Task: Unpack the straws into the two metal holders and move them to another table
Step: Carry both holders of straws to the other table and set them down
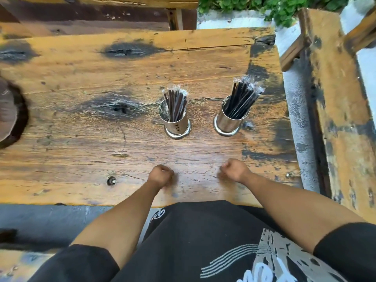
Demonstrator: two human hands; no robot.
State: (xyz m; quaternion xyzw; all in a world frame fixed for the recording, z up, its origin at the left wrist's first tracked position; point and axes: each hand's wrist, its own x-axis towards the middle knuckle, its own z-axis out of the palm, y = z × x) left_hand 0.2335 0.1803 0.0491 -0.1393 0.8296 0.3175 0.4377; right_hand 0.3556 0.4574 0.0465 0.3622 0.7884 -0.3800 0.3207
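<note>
A weathered, knot-marked wooden plank table [81, 123] fills the frame, its near edge at the bottom by the person's dark shirt. Low in the centre, the left hand [160, 175] and right hand [234, 169] rest apart on the wood, fingers curled, holding nothing. Beyond them, centre-right, two shiny cylindrical metal holders stand upright, apart: the left holder [176, 124] and right holder [228, 122], each packed with black plastic-wrapped straws [176, 102]. The right holder stands near the table's right edge; a wooden bench [335, 98] lies beyond.
</note>
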